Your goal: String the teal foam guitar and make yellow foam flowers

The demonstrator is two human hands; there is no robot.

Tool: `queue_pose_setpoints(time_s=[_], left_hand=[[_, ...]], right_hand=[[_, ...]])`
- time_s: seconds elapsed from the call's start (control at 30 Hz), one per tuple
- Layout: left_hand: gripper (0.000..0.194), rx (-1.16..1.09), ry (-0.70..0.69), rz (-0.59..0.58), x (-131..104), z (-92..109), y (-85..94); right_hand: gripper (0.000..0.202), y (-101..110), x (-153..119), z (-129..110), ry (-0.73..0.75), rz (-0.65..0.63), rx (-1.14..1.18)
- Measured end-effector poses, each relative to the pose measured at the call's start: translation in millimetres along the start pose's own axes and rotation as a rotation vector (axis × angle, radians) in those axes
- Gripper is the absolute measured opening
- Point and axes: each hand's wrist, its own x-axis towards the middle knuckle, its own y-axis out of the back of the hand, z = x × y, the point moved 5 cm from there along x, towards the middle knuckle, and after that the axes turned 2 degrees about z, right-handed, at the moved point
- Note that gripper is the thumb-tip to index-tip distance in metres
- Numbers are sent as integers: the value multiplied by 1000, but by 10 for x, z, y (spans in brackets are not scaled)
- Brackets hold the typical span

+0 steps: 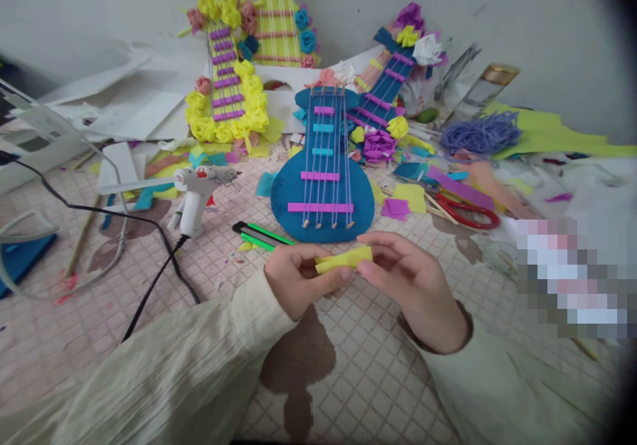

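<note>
Between both hands is a small folded strip of yellow crepe paper [344,259]. My left hand [303,279] pinches its left end, thumb along the lower edge. At the right end, the thumb and fingers of my right hand [411,276] close on the same strip. Just beyond the hands lies a blue paper guitar [288,186] with purple strings and pink and light-blue bars. A green utility knife [261,236] rests beside it, close to my left hand. To the left stands a white hot glue gun [192,199] with a black cord.
Flower-trimmed paper instruments, one yellow-edged [227,93] and one blue [385,90], lean at the back. Red-handled scissors [468,211], purple yarn [480,133], a glass jar [485,90] and paper scraps lie right. A pale cable [117,246] loops at left. Part of the right side is pixelated.
</note>
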Motion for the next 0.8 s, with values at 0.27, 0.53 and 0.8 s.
queue_pose_setpoints(time_s=[0.27,0.53,0.8], left_hand=[[12,20,8,5,2,27,-17],[14,37,-32,14,1,29,-12],[18,-87,-13,43,-9,13,0]], right_hand=[[28,-23,-5,14,-25,-42,-50],[27,-20,-1,6,-15,-6,-35],[25,31,19,36,-5,39,56]])
